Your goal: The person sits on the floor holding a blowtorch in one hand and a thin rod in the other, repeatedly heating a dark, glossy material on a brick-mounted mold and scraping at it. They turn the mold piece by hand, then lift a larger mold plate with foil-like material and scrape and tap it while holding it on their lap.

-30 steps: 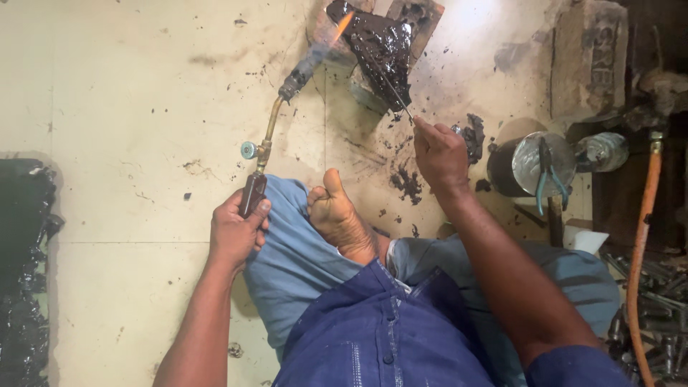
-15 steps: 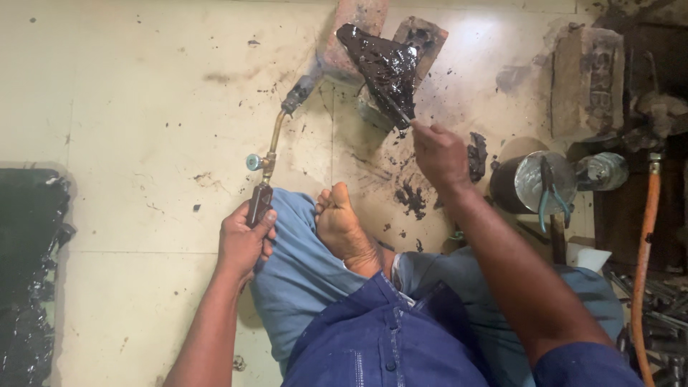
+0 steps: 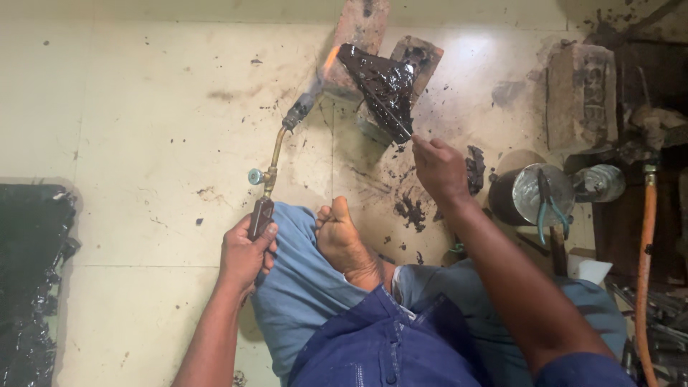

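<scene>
Left hand (image 3: pixel 245 252) grips torch (image 3: pixel 276 165); right hand (image 3: pixel 438 167) steadies black lump (image 3: pixel 380 84).

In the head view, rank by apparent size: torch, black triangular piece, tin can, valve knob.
1. Torch, longest.
2. Black triangular piece.
3. Tin can; looks close to the piece, so that order is unsure.
4. Valve knob, clearly smallest.

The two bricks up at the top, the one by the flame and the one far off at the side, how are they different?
The brick by the flame is reddish and partly hidden behind the black tarry lump. The side brick is greyer and dirtier, and shows its whole top face, which has raised markings. The torch in the left hand sends its flame right beside the first; nothing touches the side brick. Both lie on the pale, stained floor.
</scene>
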A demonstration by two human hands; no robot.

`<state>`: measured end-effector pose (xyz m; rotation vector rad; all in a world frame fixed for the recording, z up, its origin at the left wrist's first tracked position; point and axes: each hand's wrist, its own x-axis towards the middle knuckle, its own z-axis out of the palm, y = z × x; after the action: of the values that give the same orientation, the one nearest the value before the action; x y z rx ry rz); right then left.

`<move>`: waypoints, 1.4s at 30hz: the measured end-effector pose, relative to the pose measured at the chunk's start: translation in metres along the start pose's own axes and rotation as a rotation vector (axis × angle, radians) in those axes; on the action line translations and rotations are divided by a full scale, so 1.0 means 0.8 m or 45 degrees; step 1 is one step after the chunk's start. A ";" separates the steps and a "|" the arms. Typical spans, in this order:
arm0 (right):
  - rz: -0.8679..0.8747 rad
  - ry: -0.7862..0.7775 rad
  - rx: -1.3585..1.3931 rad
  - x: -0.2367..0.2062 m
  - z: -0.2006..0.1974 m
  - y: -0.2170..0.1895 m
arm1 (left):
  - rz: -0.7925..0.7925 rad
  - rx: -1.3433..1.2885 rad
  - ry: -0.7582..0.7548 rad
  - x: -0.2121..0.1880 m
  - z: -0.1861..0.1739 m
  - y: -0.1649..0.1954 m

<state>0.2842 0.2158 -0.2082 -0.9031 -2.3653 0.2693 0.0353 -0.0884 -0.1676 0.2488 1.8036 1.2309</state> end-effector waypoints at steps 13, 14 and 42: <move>-0.064 -0.100 -0.148 0.049 0.032 0.006 | -0.048 -0.118 -0.030 0.006 -0.001 -0.004; -0.021 -0.140 -0.159 0.052 0.034 0.004 | -0.052 -0.122 -0.028 0.006 -0.001 -0.004; -0.034 -0.156 -0.231 0.028 0.008 -0.011 | -0.024 -0.152 -0.038 0.001 -0.002 0.002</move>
<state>0.2622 0.2243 -0.2003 -0.9621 -2.5450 0.1024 0.0328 -0.0879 -0.1665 0.1812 1.6960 1.3100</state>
